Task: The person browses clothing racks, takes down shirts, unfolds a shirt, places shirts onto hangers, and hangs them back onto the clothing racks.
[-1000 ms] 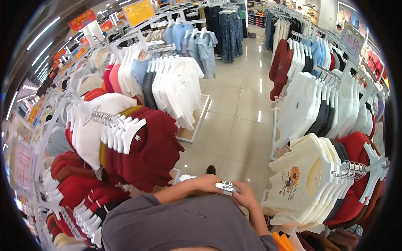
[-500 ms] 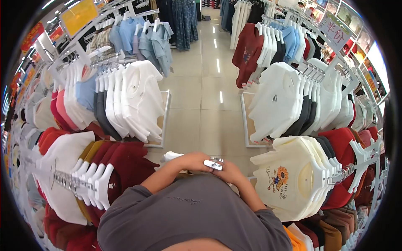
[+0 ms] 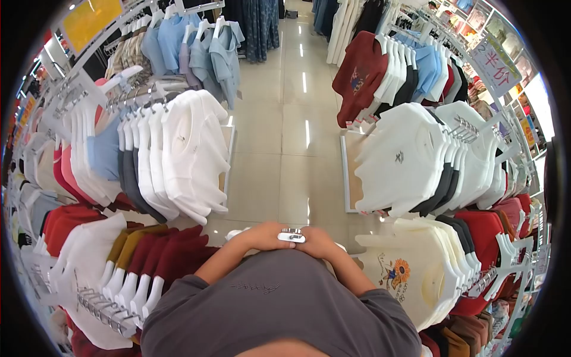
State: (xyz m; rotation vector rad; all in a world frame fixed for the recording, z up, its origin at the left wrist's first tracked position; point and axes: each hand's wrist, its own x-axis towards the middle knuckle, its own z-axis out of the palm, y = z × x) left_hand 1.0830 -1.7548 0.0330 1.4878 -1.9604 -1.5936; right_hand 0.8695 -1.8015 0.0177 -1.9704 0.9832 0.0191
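In front of my belly, my left hand [image 3: 266, 236] and my right hand [image 3: 316, 241] meet with fingers closed around a white clothes hanger [image 3: 291, 237]. Its middle and metal hook show between the hands. One white end sticks out beyond my left wrist, and a bit of white shows past my right hand. Most of the hanger is hidden by my hands and forearms. Neither hand touches the racks. Nearest on the right hangs a cream top [image 3: 380, 268] with a sunflower print; on the left hang dark red tops [image 3: 184, 247].
Racks of tops line both sides of a tiled aisle [image 3: 279, 178]. White tops [image 3: 193, 154] hang ahead on the left, more white tops [image 3: 395, 157] on the right. A maroon top [image 3: 357, 77] and blue tops [image 3: 223, 59] hang farther off. Price signs [image 3: 496, 62] stand above the racks.
The racks have shifted and look slightly nearer, as my view has moved. My clasped hands sit a little farther left in view, and the hanger's middle now lies more level.
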